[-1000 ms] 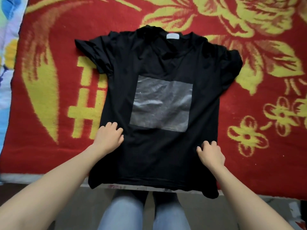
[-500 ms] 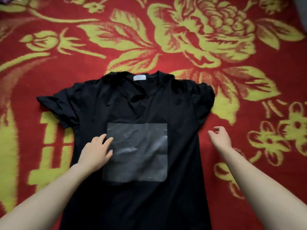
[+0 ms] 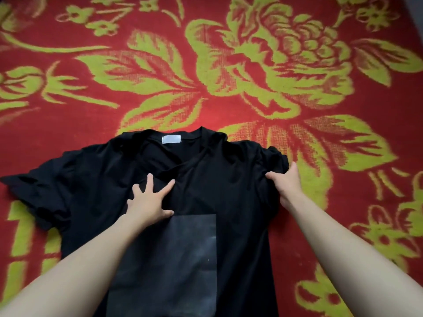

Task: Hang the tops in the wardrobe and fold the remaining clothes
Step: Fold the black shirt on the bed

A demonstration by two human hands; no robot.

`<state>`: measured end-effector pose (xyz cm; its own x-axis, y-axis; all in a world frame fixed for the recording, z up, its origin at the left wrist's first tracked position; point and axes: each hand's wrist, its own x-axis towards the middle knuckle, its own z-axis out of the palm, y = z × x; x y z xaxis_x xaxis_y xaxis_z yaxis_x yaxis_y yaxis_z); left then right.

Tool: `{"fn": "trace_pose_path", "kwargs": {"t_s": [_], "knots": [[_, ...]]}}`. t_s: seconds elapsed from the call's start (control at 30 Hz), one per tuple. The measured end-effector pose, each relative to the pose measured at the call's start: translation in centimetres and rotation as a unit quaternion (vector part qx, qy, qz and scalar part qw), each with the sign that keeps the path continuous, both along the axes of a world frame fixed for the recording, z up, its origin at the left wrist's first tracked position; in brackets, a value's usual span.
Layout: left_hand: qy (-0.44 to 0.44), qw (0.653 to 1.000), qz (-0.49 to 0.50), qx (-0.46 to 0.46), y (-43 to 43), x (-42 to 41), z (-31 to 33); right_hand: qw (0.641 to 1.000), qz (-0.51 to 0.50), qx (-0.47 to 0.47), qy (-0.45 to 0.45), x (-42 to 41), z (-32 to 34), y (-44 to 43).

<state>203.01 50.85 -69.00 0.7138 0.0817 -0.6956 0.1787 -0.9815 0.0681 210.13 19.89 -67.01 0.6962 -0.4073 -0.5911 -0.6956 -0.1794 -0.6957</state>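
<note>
The black T-shirt is spread on the red blanket, pressed flat by the splayed left hand, its sleeve gripped by the right hand. Creases could be dragged in by uneven pulling.

One black T-shirt, one floral blanket, two hands: left hand, right hand.

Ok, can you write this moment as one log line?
left hand: pressing flat on black T-shirt chest | right hand: gripping sleeve | shirt: spread on red blanket
</note>
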Motion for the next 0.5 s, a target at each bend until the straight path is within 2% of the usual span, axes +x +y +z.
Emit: {"fn": "trace_pose_path", "kwargs": {"t_s": [0.07, 0.13, 0.2, 0.23, 0.3, 0.37, 0.4, 0.43, 0.5], "knots": [[0.032, 0.999, 0.001, -0.012, 0.4, 0.3, 0.0, 0.999, -0.014, 0.040, 0.032, 0.6, 0.3, 0.4], [0.051, 0.999, -0.004, -0.013, 0.6, 0.6, 0.1, 0.992, -0.009, 0.118, 0.053, 0.9, 1.1, 0.3], [0.051, 0.999, -0.009, -0.007, 0.6, 0.8, 0.2, 0.988, -0.035, 0.150, 0.030, 1.1, 1.8, -0.7], [0.051, 0.999, -0.012, -0.004, 0.6, 0.9, 0.3, 0.989, -0.064, 0.136, -0.009, 1.0, 2.1, -1.5], [0.048, 0.999, -0.018, 0.000, 0.6, 1.1, 0.5, 0.991, -0.107, 0.004, -0.085, 0.8, 2.4, -3.7], [0.053, 0.998, -0.023, 0.006, 0.5, 1.1, 0.6, 0.973, -0.137, -0.157, -0.099, -0.1, 2.2, -5.7], [0.055, 0.998, -0.024, 0.010, 0.5, 1.1, 0.6, 0.966, -0.155, -0.180, -0.103, -0.7, 1.9, -6.1], [0.056, 0.998, -0.026, 0.014, 0.5, 1.1, 0.6, 0.969, -0.160, -0.148, -0.112, -1.3, 1.5, -6.2], [0.057, 0.998, -0.029, 0.018, 0.3, 1.1, 0.7, 0.980, -0.147, 0.024, -0.132, -1.9, 1.1, -5.3]]}}
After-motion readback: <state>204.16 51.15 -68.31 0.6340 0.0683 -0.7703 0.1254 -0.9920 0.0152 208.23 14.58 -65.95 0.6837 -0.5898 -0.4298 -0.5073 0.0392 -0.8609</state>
